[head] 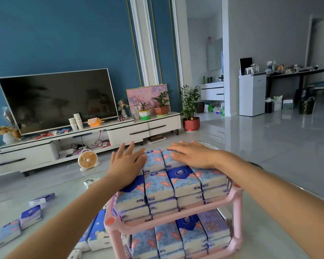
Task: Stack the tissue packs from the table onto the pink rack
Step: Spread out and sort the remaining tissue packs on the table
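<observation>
1. Both hands lie flat on the highest layer of tissue packs (158, 184). The left hand (126, 163) presses palm down at the pile's nine o'clock edge, fingers straight and slightly spread. The right hand (191, 156) lies palm down over the packs toward two o'clock, fingers straight and close together. Neither hand curls round or pinches anything.
2. These packs fill the top shelf of the pink rack (237, 202), several layers deep, in blue and floral wrappers set side by side. Two packs of the highest layer show between the hands.
3. Below them, the lower-shelf packs (185, 238) stand packed in a row inside the rack's frame.
4. Loose packs (30, 216) lie on the table (64, 193) at about eight o'clock from the rack, well apart from it. A few blue upright packs (97, 232) stand just beside the rack's left post at seven o'clock.
5. On the floor beyond the table, at eleven o'clock from the rack, stands a small orange fan (88, 159). A television (56, 100) sits farther off at ten o'clock. A potted plant (190, 109) stands at one o'clock.
</observation>
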The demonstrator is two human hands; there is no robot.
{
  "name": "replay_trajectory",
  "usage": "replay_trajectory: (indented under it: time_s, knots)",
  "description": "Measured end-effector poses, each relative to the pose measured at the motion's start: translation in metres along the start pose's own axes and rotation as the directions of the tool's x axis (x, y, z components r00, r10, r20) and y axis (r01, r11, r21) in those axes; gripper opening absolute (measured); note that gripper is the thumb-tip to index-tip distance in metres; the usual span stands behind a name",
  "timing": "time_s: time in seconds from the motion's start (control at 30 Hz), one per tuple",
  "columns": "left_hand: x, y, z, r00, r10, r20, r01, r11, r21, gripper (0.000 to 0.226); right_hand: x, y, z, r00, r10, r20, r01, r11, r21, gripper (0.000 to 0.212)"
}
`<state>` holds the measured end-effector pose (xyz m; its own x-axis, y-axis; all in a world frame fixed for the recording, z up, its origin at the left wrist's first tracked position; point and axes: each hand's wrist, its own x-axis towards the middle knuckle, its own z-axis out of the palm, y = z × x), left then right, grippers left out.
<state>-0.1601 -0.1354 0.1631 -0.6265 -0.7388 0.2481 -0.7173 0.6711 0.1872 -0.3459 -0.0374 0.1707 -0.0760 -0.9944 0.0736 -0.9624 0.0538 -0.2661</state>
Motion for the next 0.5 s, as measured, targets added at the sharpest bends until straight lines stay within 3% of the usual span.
replay_trajectory:
  time_s: [0.1, 0.2, 0.37, 0.5]
  knots:
    - [0.0009, 0.0014, 0.0019, 0.995, 0.102, -0.020, -0.103, 0.993, -0.050, 0.044, -0.0021, -0.0002, -0.0006, 1.000, 0.005, 0.008, -0.005, 1.000, -0.008, 0.048]
    - [0.0000, -0.0009, 0.0009, 0.993, 0.114, 0.018, -0.111, 0.987, -0.117, 0.048, -0.0025, -0.0009, -0.0010, 1.000, 0.008, 0.015, -0.008, 1.000, -0.005, 0.048]
    - [-0.0049, 0.0006, -0.0055, 0.984, 0.122, 0.128, -0.115, 0.991, -0.063, 0.070, -0.0028, -0.0009, -0.0004, 1.000, 0.003, 0.013, -0.003, 1.000, -0.019, 0.049]
    - [-0.0053, 0.0028, -0.0075, 0.982, 0.113, 0.149, -0.114, 0.993, -0.002, 0.072, -0.0013, -0.0002, 0.0007, 1.000, 0.014, 0.004, -0.014, 0.999, -0.038, 0.050]
